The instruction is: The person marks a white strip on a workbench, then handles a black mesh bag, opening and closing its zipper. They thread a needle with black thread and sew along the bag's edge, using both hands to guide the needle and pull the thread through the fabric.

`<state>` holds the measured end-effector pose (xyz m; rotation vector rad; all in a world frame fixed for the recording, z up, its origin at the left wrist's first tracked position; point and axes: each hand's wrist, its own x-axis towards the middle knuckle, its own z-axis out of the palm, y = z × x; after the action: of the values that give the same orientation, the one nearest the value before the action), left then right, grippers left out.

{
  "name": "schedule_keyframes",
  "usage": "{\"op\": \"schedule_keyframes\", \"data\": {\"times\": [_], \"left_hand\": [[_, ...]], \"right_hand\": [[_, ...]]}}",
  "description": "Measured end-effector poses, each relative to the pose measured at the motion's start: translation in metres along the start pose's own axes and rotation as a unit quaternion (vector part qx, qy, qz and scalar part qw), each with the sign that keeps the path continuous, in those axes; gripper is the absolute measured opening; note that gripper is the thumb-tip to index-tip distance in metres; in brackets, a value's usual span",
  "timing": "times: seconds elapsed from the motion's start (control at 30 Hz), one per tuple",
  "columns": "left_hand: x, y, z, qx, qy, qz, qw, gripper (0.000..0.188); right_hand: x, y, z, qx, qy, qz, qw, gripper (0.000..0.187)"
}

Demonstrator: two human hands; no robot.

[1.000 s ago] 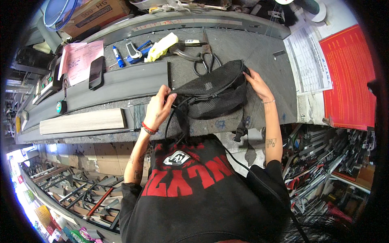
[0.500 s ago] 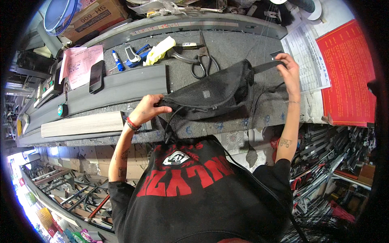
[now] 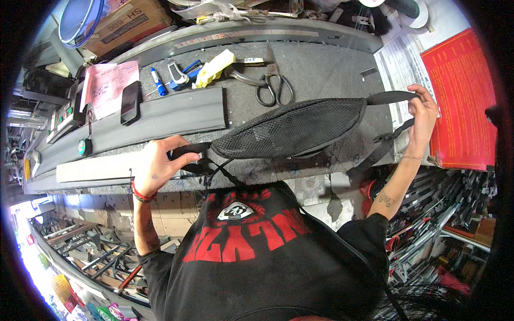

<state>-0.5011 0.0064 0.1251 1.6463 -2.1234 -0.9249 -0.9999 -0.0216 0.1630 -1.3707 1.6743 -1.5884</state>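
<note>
Stretched between my hands is a black mesh waist bag (image 3: 294,128), its long body held above the worktop. My left hand (image 3: 160,165) is closed round the strap at its left end, thumb along the band. On the other side my right hand (image 3: 422,117) pinches the right strap (image 3: 390,97) between thumb and fingers. Below that hand a loose length of strap (image 3: 377,152) with a buckle dangles down. Just behind the bag lie scissors (image 3: 276,88) with black handles, not touched by either hand.
Pliers (image 3: 247,77), a yellow crumpled cloth (image 3: 215,68), a blue marker (image 3: 158,82), a phone (image 3: 129,103) and a pink paper (image 3: 108,85) lie on the grey worktop. A tape measure (image 3: 84,147) is at left, a pale board (image 3: 99,167) by my left hand, a red sheet (image 3: 463,101) at right.
Both hands have moved apart, the left one leftward and the right one to the right. The bag is now pulled out straighter, with its mesh side facing up.
</note>
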Motion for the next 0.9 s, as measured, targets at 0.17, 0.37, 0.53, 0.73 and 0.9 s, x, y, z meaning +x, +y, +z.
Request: {"op": "schedule_keyframes", "data": {"times": [0.17, 0.37, 0.53, 0.73, 0.9], "left_hand": [[-0.019, -0.01, -0.017, 0.05, -0.016, -0.016, 0.998, 0.043], [-0.03, -0.038, 0.008, 0.149, -0.088, -0.03, 0.985, 0.054], [-0.016, -0.065, 0.049, 0.001, 0.106, 0.035, 0.994, 0.027], [-0.001, -0.049, 0.058, -0.191, 0.228, 0.001, 0.955, 0.01], [0.016, -0.032, 0.053, 0.09, 0.278, 0.074, 0.953, 0.031]], "right_hand": [[0.003, -0.008, -0.011, -0.014, 0.018, -0.018, 1.0, 0.03], [0.015, 0.019, -0.014, -0.009, 0.007, 0.002, 1.0, 0.033], [0.033, 0.057, -0.007, -0.044, 0.064, 0.02, 0.997, 0.031], [0.044, 0.08, -0.018, -0.038, 0.061, 0.047, 0.996, 0.033], [0.048, 0.095, -0.027, -0.22, 0.004, -0.041, 0.975, 0.026]]}}
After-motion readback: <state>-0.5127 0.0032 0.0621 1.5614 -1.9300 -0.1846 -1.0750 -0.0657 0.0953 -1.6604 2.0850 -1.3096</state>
